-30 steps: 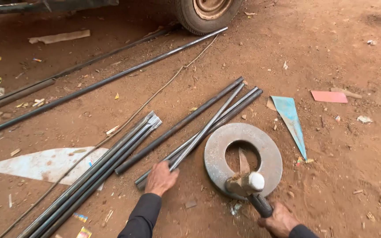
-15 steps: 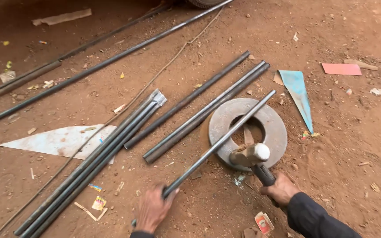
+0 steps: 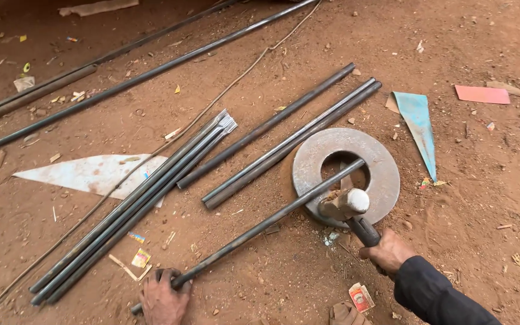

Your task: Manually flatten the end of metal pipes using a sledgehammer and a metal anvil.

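My left hand [image 3: 165, 296] grips the near end of a thin steel rod [image 3: 260, 227]. The rod runs up to the right, and its far tip lies across the hole of a thick grey metal ring [image 3: 385, 168] flat on the dirt. My right hand [image 3: 386, 251] holds the dark handle of a hammer [image 3: 345, 204]. The hammer's head rests on the ring's near rim, just below the rod's tip.
Two loose rods [image 3: 290, 144] lie left of the ring, and a bundle of several rods [image 3: 133, 204] lies further left. Long pipes [image 3: 139, 75] cross the back. A white triangular sheet [image 3: 85, 174], a blue triangular sheet [image 3: 419, 123] and a red card [image 3: 481, 94] lie around.
My left hand pulled one rod out of the group and drew it toward me, laying its tip over the ring. The hammer stays at the ring's near rim.
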